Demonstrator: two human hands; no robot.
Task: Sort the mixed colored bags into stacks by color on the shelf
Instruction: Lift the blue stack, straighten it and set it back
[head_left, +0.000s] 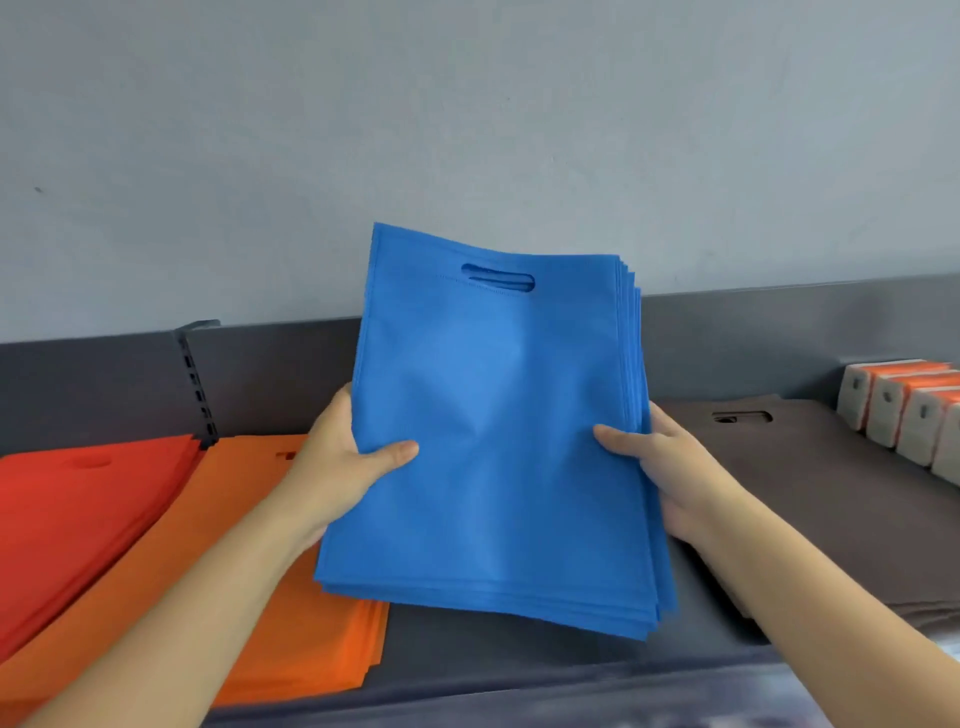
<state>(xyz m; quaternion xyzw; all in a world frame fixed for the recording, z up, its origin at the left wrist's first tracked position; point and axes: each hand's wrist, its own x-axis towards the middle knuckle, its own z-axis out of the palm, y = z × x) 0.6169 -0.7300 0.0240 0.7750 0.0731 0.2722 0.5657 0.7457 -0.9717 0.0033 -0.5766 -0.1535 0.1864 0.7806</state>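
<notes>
A thick stack of blue bags (493, 431) with cut-out handles is held tilted above the grey shelf (519, 660), handle end up toward the wall. My left hand (343, 467) grips its left edge, thumb on the front. My right hand (660, 457) grips the right edge the same way. On the shelf lie a red stack (78, 519) at far left, an orange stack (291, 639) beside it, and a brown stack (831, 499) on the right. The blue stack hangs over the bare gap between orange and brown.
A row of orange-and-white packs (904, 415) stands at the far right of the shelf. A slotted metal upright (197, 384) runs up the dark back panel behind the red and orange stacks. The pale wall rises above.
</notes>
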